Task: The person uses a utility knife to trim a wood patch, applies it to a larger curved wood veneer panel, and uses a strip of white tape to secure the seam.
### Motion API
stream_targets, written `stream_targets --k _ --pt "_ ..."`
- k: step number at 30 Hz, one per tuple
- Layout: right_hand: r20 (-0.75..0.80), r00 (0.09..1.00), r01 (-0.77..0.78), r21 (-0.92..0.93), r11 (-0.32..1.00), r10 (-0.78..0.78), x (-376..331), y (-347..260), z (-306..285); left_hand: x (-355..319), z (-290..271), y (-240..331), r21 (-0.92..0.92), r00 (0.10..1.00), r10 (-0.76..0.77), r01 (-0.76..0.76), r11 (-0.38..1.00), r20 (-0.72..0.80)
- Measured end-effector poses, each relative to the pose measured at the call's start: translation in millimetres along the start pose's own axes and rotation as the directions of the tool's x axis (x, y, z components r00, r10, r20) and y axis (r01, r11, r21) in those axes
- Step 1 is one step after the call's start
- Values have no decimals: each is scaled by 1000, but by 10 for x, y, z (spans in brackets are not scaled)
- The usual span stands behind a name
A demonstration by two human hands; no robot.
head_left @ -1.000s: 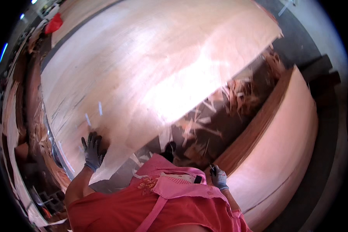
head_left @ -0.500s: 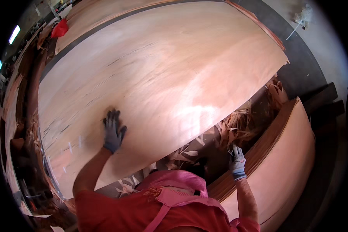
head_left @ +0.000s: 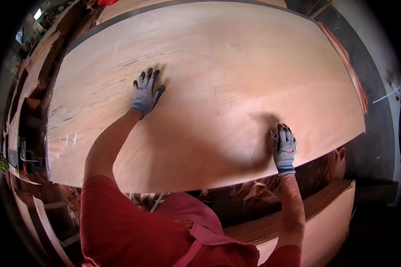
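Note:
A large pale wood veneer sheet spreads out before me, with thin dark cracks and splits toward its left side. My left hand, in a grey glove with dark fingertips, lies on the sheet with its fingers spread. Over the sheet's near right part is my right hand, gloved alike, its fingers bent and close together. A small dark thing pokes out at the thumb side of that hand; its kind is too small to make out. Short white strips show at the sheet's left end.
Below the near edge lie torn veneer scraps. A thick stack of veneer sheets stands at the near right. More veneer stacks line the left side. A reddish veneer edge sticks out at the right end.
My left hand has moved farther forward over the sheet, still spread. My right hand has come up from beside the near-right stack to the veneer sheet. The view has turned.

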State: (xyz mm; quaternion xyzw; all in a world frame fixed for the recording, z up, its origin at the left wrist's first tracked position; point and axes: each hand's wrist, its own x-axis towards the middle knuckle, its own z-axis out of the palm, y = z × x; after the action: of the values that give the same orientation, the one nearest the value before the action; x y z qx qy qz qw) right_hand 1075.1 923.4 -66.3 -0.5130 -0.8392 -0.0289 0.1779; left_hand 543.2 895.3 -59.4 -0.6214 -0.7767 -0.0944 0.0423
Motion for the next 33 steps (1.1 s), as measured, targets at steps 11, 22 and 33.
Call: stream_targets --k 11,22,33 --pt "29 995 97 -136 986 -94 949 600 173 1203 629 162 198 990 -138 143 970 -38" --pt "113 965 235 29 971 -237 1209 1029 452 1121 634 -76 263 981 -177 152 953 74" --pt "411 899 83 173 981 -149 661 1046 -591 430 12 288 188 995 -68 53 981 71"
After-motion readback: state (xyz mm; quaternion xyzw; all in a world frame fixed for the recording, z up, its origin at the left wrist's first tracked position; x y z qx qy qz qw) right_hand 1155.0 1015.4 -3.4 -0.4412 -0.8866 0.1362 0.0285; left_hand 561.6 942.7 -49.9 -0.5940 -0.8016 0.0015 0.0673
